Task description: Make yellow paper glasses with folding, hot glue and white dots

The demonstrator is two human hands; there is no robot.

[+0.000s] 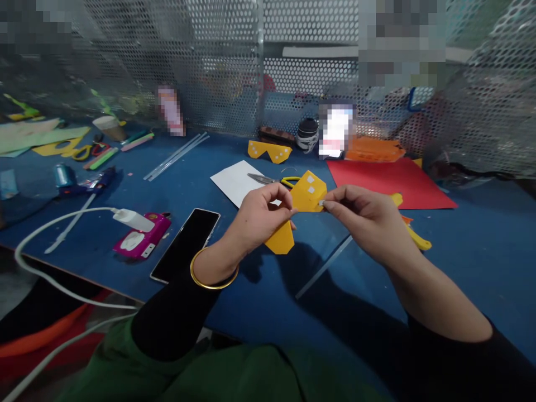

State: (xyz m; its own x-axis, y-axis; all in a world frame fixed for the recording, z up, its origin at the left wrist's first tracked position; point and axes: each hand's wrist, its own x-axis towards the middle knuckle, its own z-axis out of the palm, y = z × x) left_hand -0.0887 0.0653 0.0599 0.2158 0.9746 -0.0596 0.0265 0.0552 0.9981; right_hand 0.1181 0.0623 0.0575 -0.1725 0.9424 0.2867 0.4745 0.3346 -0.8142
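Observation:
My left hand pinches a yellow paper cutout near its middle, above the blue table. One wide end of the cutout carries small white squares; the other end hangs below my fingers. With thumb and forefinger closed, my right hand pinches a small white square against the cutout's right edge. Behind my left hand lie scissors with yellow handles, partly on a white paper sheet. A similar yellow cutout with white squares stands farther back.
Red paper lies at the back right under an orange packet. A black phone and a magenta socket block with a white cable sit left. Glue sticks and a glue gun lie beyond. A perforated metal screen borders the table.

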